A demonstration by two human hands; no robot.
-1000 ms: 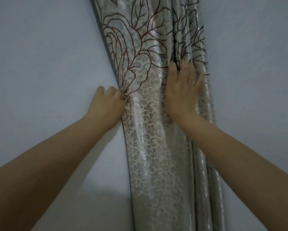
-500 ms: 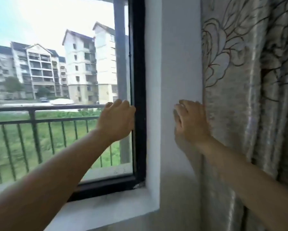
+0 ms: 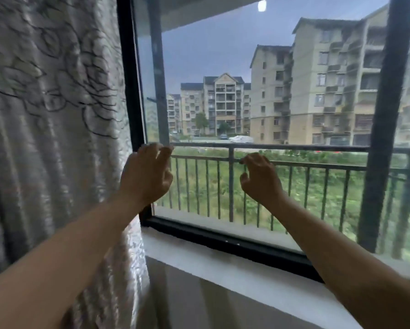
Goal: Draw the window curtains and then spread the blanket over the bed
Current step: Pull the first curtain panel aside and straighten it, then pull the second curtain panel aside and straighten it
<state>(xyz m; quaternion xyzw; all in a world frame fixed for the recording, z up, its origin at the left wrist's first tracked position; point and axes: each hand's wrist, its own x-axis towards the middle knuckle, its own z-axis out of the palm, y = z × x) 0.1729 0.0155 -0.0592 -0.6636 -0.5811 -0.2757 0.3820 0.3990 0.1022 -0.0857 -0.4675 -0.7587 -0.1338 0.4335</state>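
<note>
Fingers [image 3: 162,154] loosely curled, both hands empty

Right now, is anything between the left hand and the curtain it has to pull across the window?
Nothing visible. The left hand hangs with loosely curled fingers, holding nothing, in front of the black window frame, right beside the curtain edge. The right hand is further right, before the glass, also holding nothing.

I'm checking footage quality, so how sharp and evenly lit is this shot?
Head view: the curtain is smeared by motion blur and dim; daylight beyond the window is brighter; straight frame bars lean from wide-angle distortion; both hands, left hand, right hand, look soft.
</note>
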